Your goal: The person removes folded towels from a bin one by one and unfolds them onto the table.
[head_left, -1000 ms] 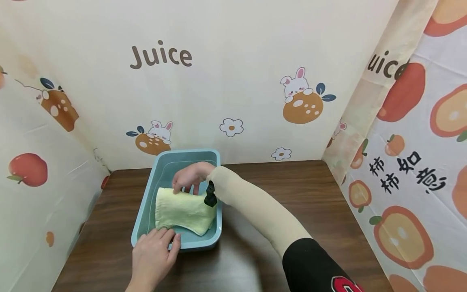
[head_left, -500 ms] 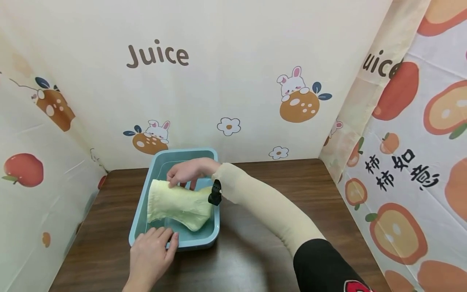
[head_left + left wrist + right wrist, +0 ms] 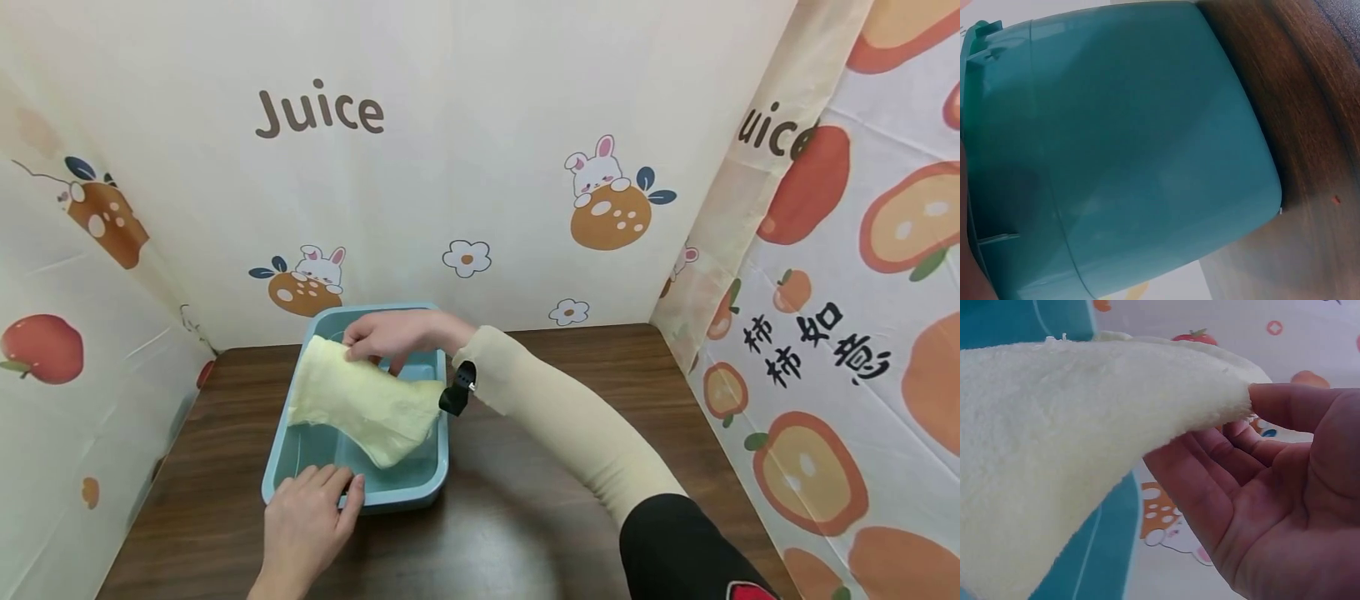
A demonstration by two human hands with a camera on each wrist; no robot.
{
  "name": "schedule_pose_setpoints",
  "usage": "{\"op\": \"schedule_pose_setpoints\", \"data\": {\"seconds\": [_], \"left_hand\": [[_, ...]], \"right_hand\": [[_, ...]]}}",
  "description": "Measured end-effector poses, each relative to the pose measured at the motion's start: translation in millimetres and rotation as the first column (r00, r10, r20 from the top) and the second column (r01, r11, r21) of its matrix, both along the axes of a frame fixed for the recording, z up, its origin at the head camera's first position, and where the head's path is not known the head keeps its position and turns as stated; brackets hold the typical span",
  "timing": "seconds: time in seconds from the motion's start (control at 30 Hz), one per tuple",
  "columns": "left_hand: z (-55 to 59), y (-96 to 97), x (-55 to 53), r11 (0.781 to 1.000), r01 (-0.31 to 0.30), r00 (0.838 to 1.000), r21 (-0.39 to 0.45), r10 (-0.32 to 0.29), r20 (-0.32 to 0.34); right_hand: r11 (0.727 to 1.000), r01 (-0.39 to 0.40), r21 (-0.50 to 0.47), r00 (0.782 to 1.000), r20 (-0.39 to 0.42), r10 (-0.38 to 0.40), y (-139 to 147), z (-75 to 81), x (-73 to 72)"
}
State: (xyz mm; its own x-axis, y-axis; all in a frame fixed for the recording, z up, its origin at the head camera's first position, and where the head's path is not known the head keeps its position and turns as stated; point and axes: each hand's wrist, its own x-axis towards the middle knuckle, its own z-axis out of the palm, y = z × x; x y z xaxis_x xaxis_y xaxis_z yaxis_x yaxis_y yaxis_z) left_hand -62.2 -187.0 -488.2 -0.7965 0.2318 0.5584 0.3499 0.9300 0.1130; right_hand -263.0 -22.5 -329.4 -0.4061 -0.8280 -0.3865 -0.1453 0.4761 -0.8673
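Observation:
A pale yellow towel (image 3: 360, 400), folded over and fuzzy, hangs at a slant within the blue plastic basin (image 3: 432, 483). My right hand (image 3: 397, 333) pinches the towel's far upper edge between thumb and fingers. In the right wrist view, the thumb lies on top of the towel (image 3: 1072, 412) and the fingers are underneath. The towel's left end rises over the basin's left rim in the head view. With fingers hooked over the near rim, my left hand (image 3: 307, 517) holds the basin. The left wrist view shows the basin's outer wall (image 3: 1147, 137) close up.
The basin stands on a dark wooden table (image 3: 540, 450), close to the printed back curtain (image 3: 480, 167). More printed cloth hangs at the left and right sides. A black strap (image 3: 459, 390) circles my right wrist over a cream sleeve.
My right hand has lifted the towel's upper left end and shifted slightly up, so the towel tilts more and shows more basin floor. The left hand stays at the rim.

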Motion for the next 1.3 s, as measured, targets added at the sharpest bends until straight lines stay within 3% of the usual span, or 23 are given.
{"op": "schedule_pose_setpoints", "data": {"seconds": [0.1, 0.37, 0.67, 0.87, 1.1, 1.3], "left_hand": [[1.7, -0.1, -0.1, 1.000, 0.001, 1.000, 0.003, -0.001, 0.003], [10.3, 1.4, -0.2, 0.997, -0.027, 0.994, 0.067, 0.019, 0.108], [10.8, 1.6, -1.0, 0.996, -0.039, 0.990, 0.079, 0.028, 0.135], [12.6, 2.3, -1.3, 0.995, -0.056, 0.983, 0.087, 0.040, 0.178], [16.0, 2.6, -0.6, 0.993, -0.074, 0.976, 0.095, 0.052, 0.213], [20.7, 3.0, 0.0, 0.989, -0.092, 0.966, 0.112, 0.061, 0.252]], "right_hand": [[0.999, 0.018, -0.038, 1.000, 0.014, -0.017, 5.8, 6.2, 1.2], [0.992, 0.053, -0.116, 0.999, 0.009, -0.052, 24.3, 20.7, 2.3], [0.977, 0.075, -0.198, 0.997, -0.019, -0.080, 49.8, 34.7, 5.5], [0.957, 0.114, -0.266, 0.992, -0.013, -0.122, 69.7, 42.4, 6.7], [0.929, 0.159, -0.336, 0.980, -0.064, -0.190, 100.0, 52.3, 8.3], [0.897, 0.176, -0.406, 0.973, -0.064, -0.220, 125.4, 52.6, 9.3]]}}
